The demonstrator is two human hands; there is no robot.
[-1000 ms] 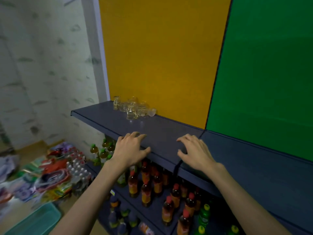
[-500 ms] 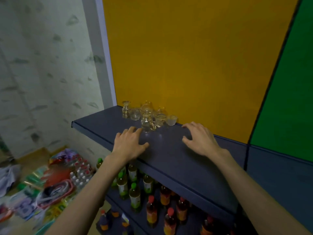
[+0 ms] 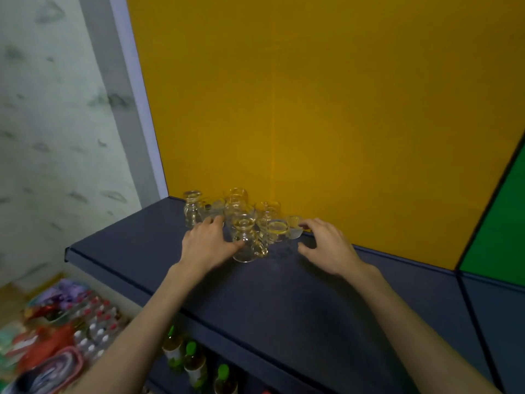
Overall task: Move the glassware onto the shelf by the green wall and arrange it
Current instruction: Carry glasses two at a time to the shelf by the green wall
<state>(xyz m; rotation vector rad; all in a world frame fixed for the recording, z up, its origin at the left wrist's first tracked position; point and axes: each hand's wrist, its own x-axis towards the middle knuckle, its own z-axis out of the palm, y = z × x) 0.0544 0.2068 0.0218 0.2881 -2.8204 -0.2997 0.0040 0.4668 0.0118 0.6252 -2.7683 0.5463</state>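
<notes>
A cluster of several clear glasses stands on the dark blue shelf against the yellow wall. A tall footed glass is at the front, a small jar-like glass at the left, a small cup at the right. My left hand lies open on the shelf, its fingers and thumb touching the front glass's left side. My right hand hovers open just right of the cluster, fingertips at the small cup. The green wall and its shelf section lie far right.
Bottles with green caps stand on a lower shelf under my arms. On the floor at lower left lie packs of small bottles and coloured bags. A grey patterned wall rises at left.
The view has closed in on the glasses and shifted left. Both hands have moved forward along the shelf, from its front edge to either side of the glass cluster.
</notes>
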